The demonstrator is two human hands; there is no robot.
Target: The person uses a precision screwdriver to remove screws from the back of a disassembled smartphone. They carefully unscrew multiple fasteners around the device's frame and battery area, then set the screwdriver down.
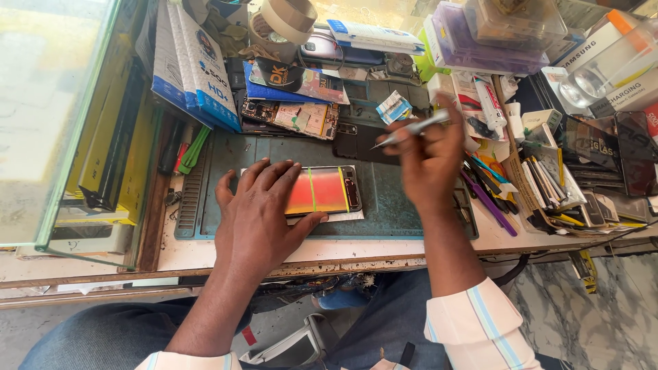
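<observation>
Head view: the phone lies flat on the grey-green work mat, screen side up, its face glowing orange-red with thin green and yellow vertical lines; a white sheet shows under its near edge. Our left hand lies spread and open over the phone's left end, palm down, pinning it, thumb along the near edge. Our right hand is closed on a slim silver tool, tip pointing left, raised above the mat and apart from the phone's right end. We judge the step as phone steadied, tool not yet applied. The next move calls for a fine approach of the tip to the phone's edge, with the left hand holding firm. Far of the mat lie opened phone bodies; right, a cluster of hand tools.
</observation>
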